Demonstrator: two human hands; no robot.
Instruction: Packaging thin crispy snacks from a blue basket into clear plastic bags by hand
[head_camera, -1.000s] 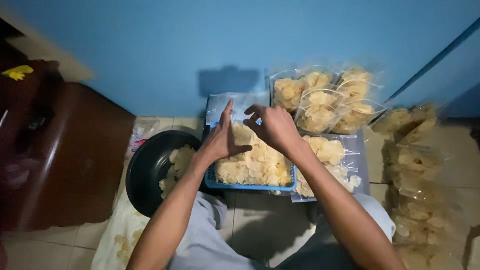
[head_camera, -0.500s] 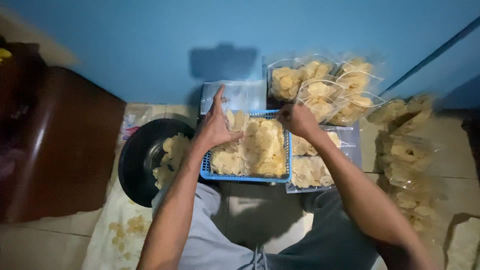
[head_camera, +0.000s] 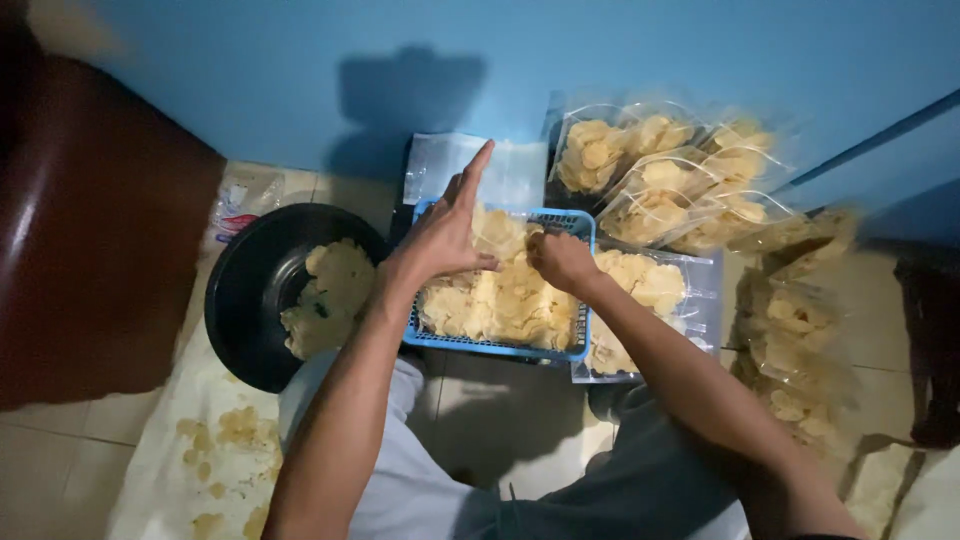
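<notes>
Against the blue wall, your right hand has dropped into the basket, fingers curled shut on crackers; your left hand stays spread flat above them.

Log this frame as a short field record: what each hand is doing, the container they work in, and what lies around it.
setting: tiled floor against a blue wall
left hand: left hand open, fingers spread, resting on the crackers
right hand: right hand closed among the crackers; whether it grips any cannot be told
container: blue basket, filled with pale crackers
left of the basket: black bowl with some crackers
behind the basket: flat empty clear bags
right side: filled clear bags stacked by the wall
</notes>
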